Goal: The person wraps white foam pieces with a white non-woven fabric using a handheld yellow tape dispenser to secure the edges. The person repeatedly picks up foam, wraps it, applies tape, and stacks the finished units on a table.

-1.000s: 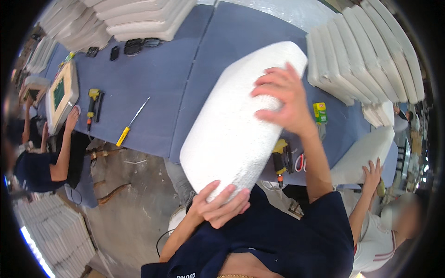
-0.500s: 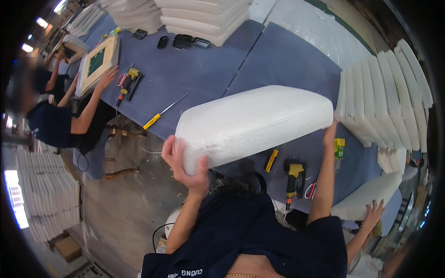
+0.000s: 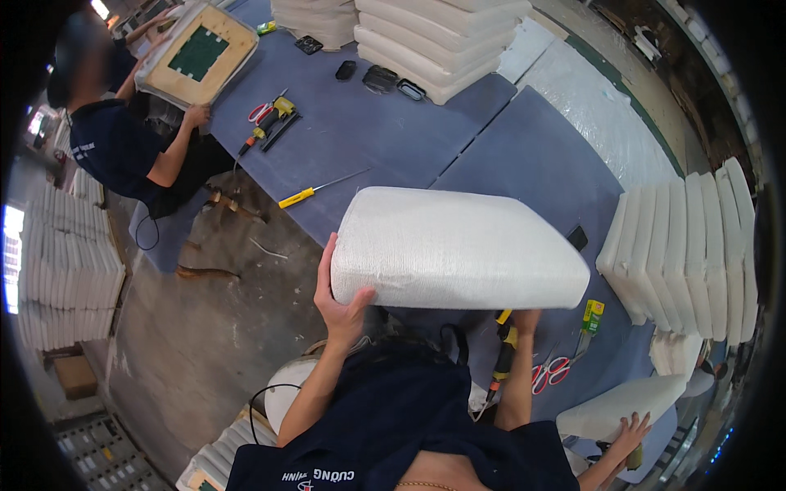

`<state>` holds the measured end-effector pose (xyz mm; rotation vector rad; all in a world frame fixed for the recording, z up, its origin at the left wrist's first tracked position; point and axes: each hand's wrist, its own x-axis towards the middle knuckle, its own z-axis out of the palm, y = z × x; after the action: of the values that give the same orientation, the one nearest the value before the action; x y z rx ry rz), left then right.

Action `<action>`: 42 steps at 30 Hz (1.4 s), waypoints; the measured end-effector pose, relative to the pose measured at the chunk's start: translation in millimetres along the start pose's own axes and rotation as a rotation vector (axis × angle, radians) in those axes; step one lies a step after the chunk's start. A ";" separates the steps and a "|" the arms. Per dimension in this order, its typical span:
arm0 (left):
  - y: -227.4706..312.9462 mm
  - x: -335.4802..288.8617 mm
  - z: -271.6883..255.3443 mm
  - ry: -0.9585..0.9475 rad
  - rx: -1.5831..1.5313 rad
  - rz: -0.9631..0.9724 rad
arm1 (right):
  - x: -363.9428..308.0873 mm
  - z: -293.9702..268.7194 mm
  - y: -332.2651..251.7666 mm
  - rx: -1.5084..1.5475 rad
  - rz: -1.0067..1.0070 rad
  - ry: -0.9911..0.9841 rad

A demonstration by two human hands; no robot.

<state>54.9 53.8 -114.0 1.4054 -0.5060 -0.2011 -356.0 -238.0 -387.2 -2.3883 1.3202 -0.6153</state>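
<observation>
I hold a white fabric-covered seat cushion (image 3: 463, 245) up in front of me, above the table's near edge. My left hand (image 3: 345, 307) grips its left end, thumb on the near side and fingers along the end. Under the near edge toward the right, my right hand (image 3: 528, 321) supports it, most of its fingers hidden by the cushion. A yellow and black staple gun (image 3: 503, 360) lies beside my right forearm, partly covered. Close by are red-handled scissors (image 3: 550, 372) and the end of a yellow handle (image 3: 503, 316).
The blue-grey table (image 3: 442, 123) bears a yellow-handled screwdriver (image 3: 315, 190), another staple gun (image 3: 273, 119) and a dark phone (image 3: 577, 237). White cushions are stacked behind (image 3: 442, 49) and stand at right (image 3: 679, 254). At left a co-worker (image 3: 123, 155) handles a wood-backed cushion (image 3: 201, 53); another's hand (image 3: 630, 434) is lower right.
The cushion has turned nearly level, its right end coming down and nearer me. My right hand has drawn in along the near edge. The left co-worker's wood-backed cushion is turned. My view has shifted.
</observation>
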 end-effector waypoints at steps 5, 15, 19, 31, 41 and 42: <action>-44.8 -11.5 -32.5 0.237 -0.165 -0.060 | 98.9 -105.6 -72.0 0.918 0.585 0.045; -163.3 40.5 -65.0 0.543 -0.133 -0.327 | 110.4 -20.4 -258.1 0.064 -0.275 -0.281; -172.2 72.5 -99.2 0.425 0.263 -0.264 | 61.1 28.4 -249.2 -0.180 -0.384 -0.342; -222.6 99.9 9.8 -1.158 1.009 0.517 | 69.3 59.7 -267.1 -0.146 -0.525 -0.565; -239.8 104.2 9.2 -1.238 1.026 0.452 | 70.5 69.3 -247.2 -0.077 -0.498 -0.633; -241.9 104.8 9.4 -1.237 1.019 0.459 | 71.0 70.7 -245.7 -0.081 -0.503 -0.617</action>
<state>181.3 -40.1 -325.6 1.9638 -2.1553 -0.4725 -111.3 -167.6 -312.3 -2.6685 0.4977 0.0815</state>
